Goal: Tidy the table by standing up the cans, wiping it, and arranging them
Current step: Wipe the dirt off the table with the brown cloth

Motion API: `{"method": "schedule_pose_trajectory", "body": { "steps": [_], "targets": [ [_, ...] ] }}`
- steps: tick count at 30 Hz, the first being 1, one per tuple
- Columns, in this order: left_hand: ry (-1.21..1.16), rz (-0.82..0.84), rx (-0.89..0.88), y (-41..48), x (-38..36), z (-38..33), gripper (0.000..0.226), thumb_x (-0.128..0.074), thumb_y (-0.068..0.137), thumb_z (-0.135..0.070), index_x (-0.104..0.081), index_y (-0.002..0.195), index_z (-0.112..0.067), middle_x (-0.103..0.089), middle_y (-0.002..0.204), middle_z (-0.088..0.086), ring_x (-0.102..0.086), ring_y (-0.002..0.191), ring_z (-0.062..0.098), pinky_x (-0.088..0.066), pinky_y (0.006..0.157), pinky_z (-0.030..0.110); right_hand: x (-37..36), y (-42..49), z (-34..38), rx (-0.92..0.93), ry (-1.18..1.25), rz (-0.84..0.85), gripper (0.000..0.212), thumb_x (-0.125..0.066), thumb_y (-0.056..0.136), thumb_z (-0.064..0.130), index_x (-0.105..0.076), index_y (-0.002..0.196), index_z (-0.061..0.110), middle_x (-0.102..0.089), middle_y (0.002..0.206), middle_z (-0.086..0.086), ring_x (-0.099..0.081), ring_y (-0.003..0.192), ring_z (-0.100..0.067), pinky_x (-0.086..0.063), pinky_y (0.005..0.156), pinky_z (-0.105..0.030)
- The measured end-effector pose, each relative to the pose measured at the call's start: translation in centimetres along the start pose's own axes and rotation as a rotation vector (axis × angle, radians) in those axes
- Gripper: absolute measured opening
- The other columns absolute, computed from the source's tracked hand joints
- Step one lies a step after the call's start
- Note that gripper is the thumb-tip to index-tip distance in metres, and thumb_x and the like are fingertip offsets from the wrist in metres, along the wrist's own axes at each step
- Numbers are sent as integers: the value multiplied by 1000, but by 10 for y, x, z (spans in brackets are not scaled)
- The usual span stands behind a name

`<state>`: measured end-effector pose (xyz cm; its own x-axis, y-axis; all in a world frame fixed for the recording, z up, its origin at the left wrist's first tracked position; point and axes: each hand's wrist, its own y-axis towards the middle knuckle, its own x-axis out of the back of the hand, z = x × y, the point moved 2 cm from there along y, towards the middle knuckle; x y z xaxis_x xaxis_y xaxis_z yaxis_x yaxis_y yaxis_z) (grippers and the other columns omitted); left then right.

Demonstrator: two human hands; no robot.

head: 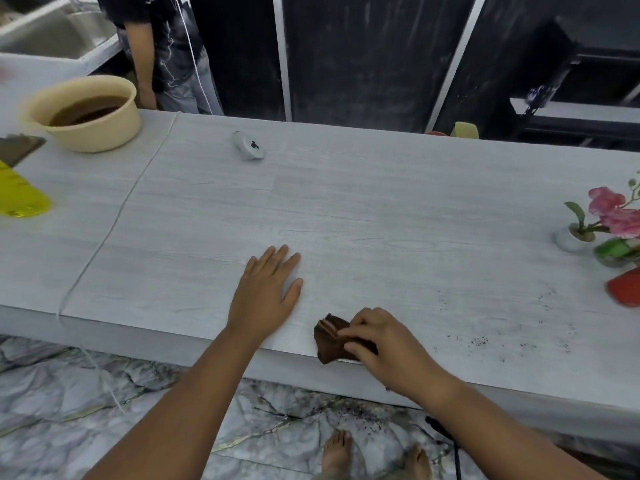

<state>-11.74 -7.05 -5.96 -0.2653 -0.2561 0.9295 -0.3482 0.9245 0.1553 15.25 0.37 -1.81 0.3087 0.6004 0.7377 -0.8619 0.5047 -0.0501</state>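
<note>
My right hand (384,344) grips a folded brown cloth (330,337) at the near edge of the pale wood-grain table (381,209). My left hand (268,289) lies flat on the table, palm down, fingers spread, holding nothing. Dark crumbs (485,337) speckle the table to the right of the cloth. A green can (614,251) and a red can (625,289) sit at the far right edge, partly cut off, so whether they stand or lie is unclear.
A cream basin (86,112) of brown liquid stands at the back left, a yellow object (20,199) at the left edge. A white controller (247,145) lies mid-back. A small potted pink flower (588,223) stands right. A white cord (114,220) crosses the table. A person (166,53) stands behind.
</note>
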Motion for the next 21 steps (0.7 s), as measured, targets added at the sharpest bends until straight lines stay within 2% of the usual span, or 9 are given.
{"method": "schedule_pose_trajectory", "body": {
  "steps": [3, 7, 9, 12, 17, 19, 21],
  "targets": [
    [-9, -8, 10, 1, 1, -1, 62, -35, 110, -57, -41, 166, -31, -32, 177, -4, -19, 167, 17, -10, 137, 43, 21, 23, 0, -59, 105, -38, 23, -75, 100, 21, -81, 122, 24, -65, 107, 13, -60, 105, -5, -45, 93, -16],
    [-23, -23, 14, 1, 0, -2, 61, -38, 109, -56, -45, 165, -31, -35, 176, -5, -22, 166, 17, -14, 136, 45, 65, 93, -11, -118, 77, -236, 21, -77, 97, 13, -83, 116, 19, -66, 102, 5, -63, 97, -13, -39, 87, -7],
    [-22, -21, 15, 1, 0, 0, 61, -38, 109, -57, -44, 165, -32, -35, 176, -5, -21, 166, 16, -14, 137, 44, 80, 130, -24, -164, 37, -275, 22, -76, 98, 16, -82, 119, 18, -64, 105, 6, -62, 100, -13, -42, 88, -11],
    [-31, -22, 22, 2, 0, 1, 61, -39, 109, -57, -45, 164, -33, -36, 175, -6, -22, 166, 15, -15, 136, 44, 82, 159, -42, -198, -54, -231, 24, -74, 100, 16, -80, 123, 18, -65, 112, 2, -62, 106, -18, -45, 94, -24],
    [-47, -39, 19, 4, 0, 2, 60, -44, 108, -57, -49, 162, -32, -39, 173, -6, -26, 164, 16, -19, 135, 46, 55, 126, -43, -134, -114, -163, 28, -75, 99, 16, -80, 126, 15, -70, 118, -3, -59, 112, -25, -47, 104, -37],
    [-59, -39, 22, 5, 0, 1, 58, -48, 108, -55, -50, 161, -32, -40, 173, -5, -27, 164, 16, -19, 135, 46, 41, 96, -34, -73, -103, -167, 27, -76, 98, 15, -81, 124, 16, -70, 116, -1, -57, 108, -23, -47, 99, -35],
    [-63, -44, 23, 5, 1, 0, 57, -52, 108, -52, -51, 161, -31, -40, 173, -5, -28, 164, 17, -19, 135, 46, 27, 62, -26, -22, -105, -156, 27, -77, 98, 16, -80, 125, 18, -70, 114, 2, -57, 105, -19, -45, 94, -29]
  ]
}}
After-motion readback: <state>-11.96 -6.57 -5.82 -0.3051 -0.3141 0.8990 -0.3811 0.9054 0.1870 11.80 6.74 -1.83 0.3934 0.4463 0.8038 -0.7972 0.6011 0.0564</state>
